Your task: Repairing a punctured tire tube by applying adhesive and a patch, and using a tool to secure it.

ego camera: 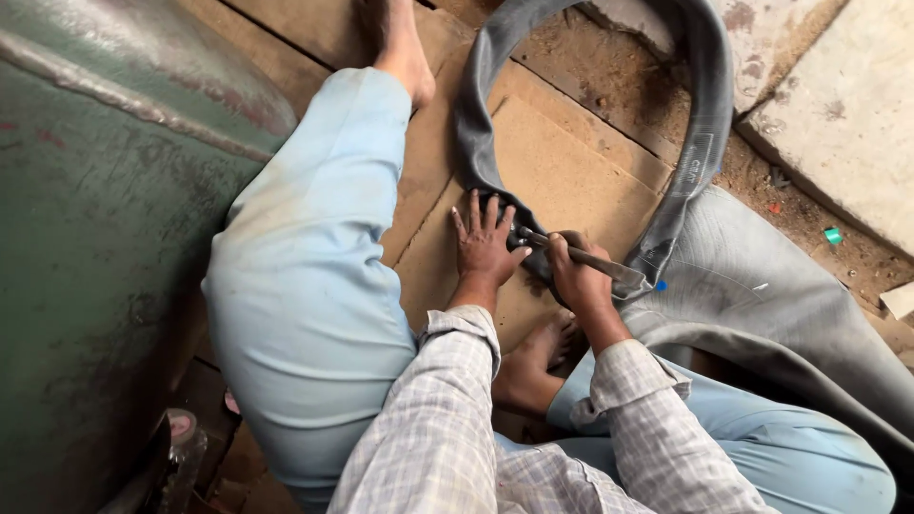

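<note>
Inner tube (705, 143) on board (562, 171), tank (95, 238) left.

The rubber inner tube (700, 124) runs past the top edge, its loop cut off.

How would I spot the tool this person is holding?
Find the dark rubber inner tube looped over the wooden boards. Where the left hand presses it flat, the right hand grips a slim metal tool, the only shiny thing there.

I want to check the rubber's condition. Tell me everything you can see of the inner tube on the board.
The inner tube is dark grey rubber, limp and deflated, looping from a flat brown board onto the dirt. A pale printed patch marks its right side. The left hand presses it flat; the right hand holds a metal tool against it.
</note>
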